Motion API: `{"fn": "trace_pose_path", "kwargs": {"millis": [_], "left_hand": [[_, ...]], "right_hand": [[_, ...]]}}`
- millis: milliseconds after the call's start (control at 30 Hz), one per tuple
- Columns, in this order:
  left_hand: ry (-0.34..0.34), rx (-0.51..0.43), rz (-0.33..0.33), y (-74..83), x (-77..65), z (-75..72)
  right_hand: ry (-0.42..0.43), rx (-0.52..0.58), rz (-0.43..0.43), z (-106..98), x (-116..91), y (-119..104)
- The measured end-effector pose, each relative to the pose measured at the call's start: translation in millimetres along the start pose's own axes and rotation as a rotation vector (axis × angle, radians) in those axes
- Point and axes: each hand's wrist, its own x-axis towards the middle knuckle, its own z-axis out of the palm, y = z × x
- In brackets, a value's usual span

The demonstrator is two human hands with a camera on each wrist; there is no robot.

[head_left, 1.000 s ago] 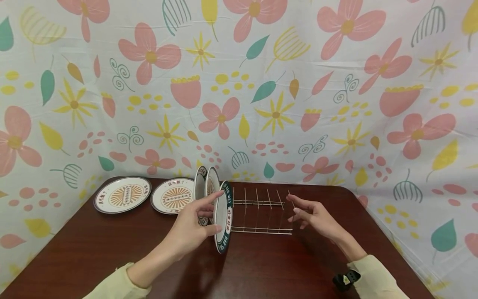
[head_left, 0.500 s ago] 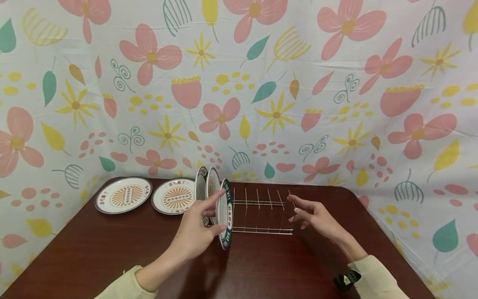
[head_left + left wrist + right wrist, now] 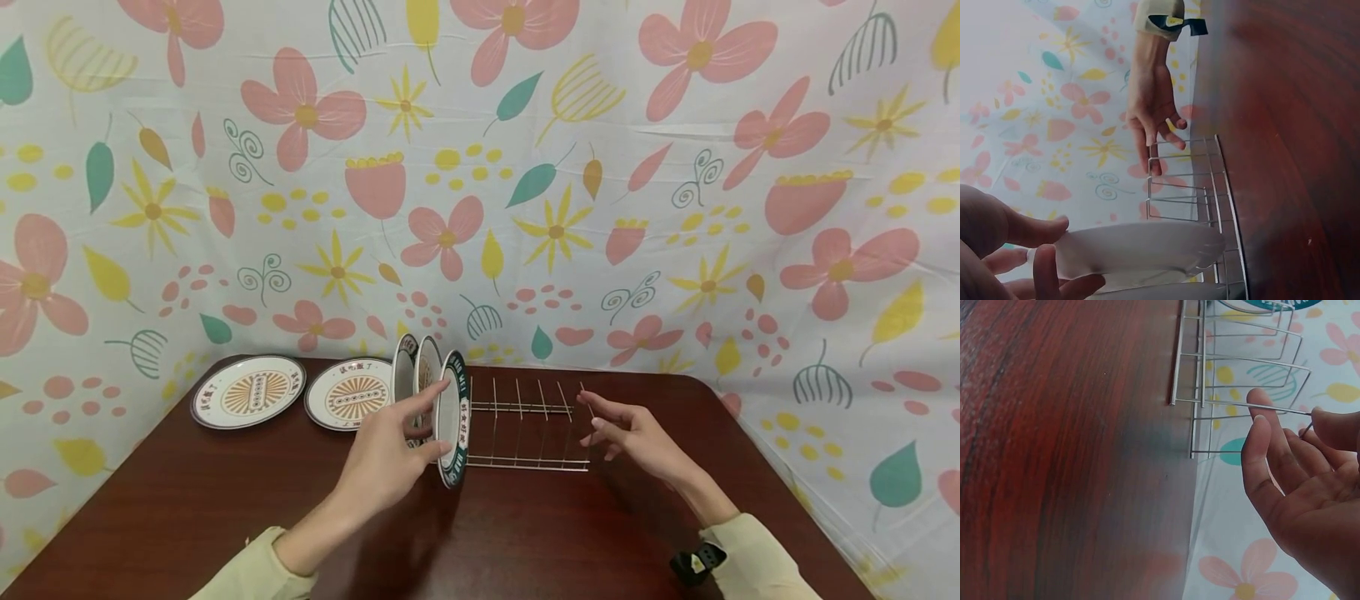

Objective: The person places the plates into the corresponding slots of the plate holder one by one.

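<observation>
My left hand grips a white plate with a green lettered rim by its near edge, thumb on one side and fingers on the other. The plate stands on edge over the left part of a wire dish rack; in the left wrist view its pale underside reaches down between the wires. Just left of it, two more plates stand upright in the rack, partly hidden by my hand. At the rack's right end my right hand pinches the last upright wire between thumb and fingers.
Two white plates with orange ray patterns lie flat at the table's back left: one at the far left, the other beside the rack. A flower-print cloth hangs behind the dark wooden table.
My left hand has brought the green-rimmed plate a little to the right, then farther back over the rack. The right hand keeps its hold on the rack's end wire.
</observation>
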Motion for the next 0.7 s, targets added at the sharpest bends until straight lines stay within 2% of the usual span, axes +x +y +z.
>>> {"fn": "trace_pose_path", "kwargs": {"millis": [200,433,600,700], "left_hand": [[-0.001,0.040,0.023,-2.7,4.6,-0.8],[-0.053,-0.021,-0.056,-3.5,9.0,-0.6],[-0.054,0.013,-0.026,-2.8,13.6,-2.7],[-0.065,0.040,-0.033,-2.1,16.2,-3.2]], "right_hand": [[0.007,0.004,0.008,0.9,-0.1,0.2],[-0.005,0.012,-0.002,1.8,-2.6,-2.0],[0.006,0.011,0.006,0.9,-0.6,-0.8],[0.006,0.004,0.005,0.8,0.5,0.6]]}}
